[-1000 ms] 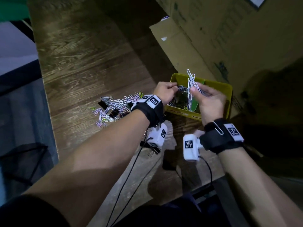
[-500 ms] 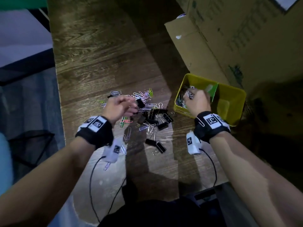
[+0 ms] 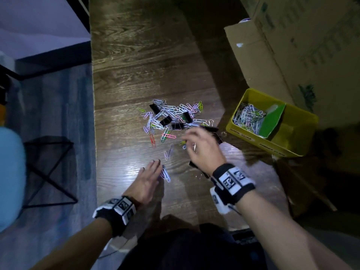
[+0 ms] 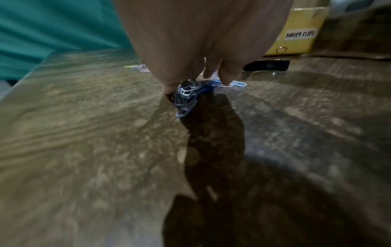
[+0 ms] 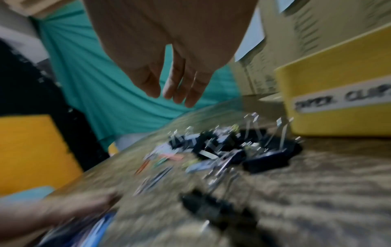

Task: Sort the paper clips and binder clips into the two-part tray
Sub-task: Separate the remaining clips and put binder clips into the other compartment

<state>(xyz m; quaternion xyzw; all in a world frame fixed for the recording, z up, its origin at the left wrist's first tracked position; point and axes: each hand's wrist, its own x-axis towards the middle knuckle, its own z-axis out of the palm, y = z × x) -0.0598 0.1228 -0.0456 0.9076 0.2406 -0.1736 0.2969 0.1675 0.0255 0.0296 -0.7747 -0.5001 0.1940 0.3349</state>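
Note:
A mixed pile of coloured paper clips [image 3: 171,115] and black binder clips [image 3: 166,120] lies mid-table. The yellow two-part tray [image 3: 259,141] stands to its right; its left half holds paper clips [image 3: 246,116] beside a green divider [image 3: 271,121]. My left hand [image 3: 153,166] lies flat near the table's front, straight fingers pressing a small bunch of blue and white paper clips [image 4: 187,95]. My right hand [image 3: 191,137] hovers blurred over the pile's near right edge, fingers loose and empty in the right wrist view [image 5: 173,93]. More binder clips [image 3: 211,129] lie partly hidden beneath it.
Cardboard boxes [image 3: 272,55] stand behind and right of the tray. The table's left edge [image 3: 93,133] drops to a floor with a black-framed stool [image 3: 48,172]. A binder clip [image 4: 266,65] lies in front of the tray's "BINDER CLIPS" label [image 4: 299,34].
My right hand has left the tray's paper-clip half and come back over the pile, empty. My left hand has moved toward me from the pile and flattened onto a few paper clips.

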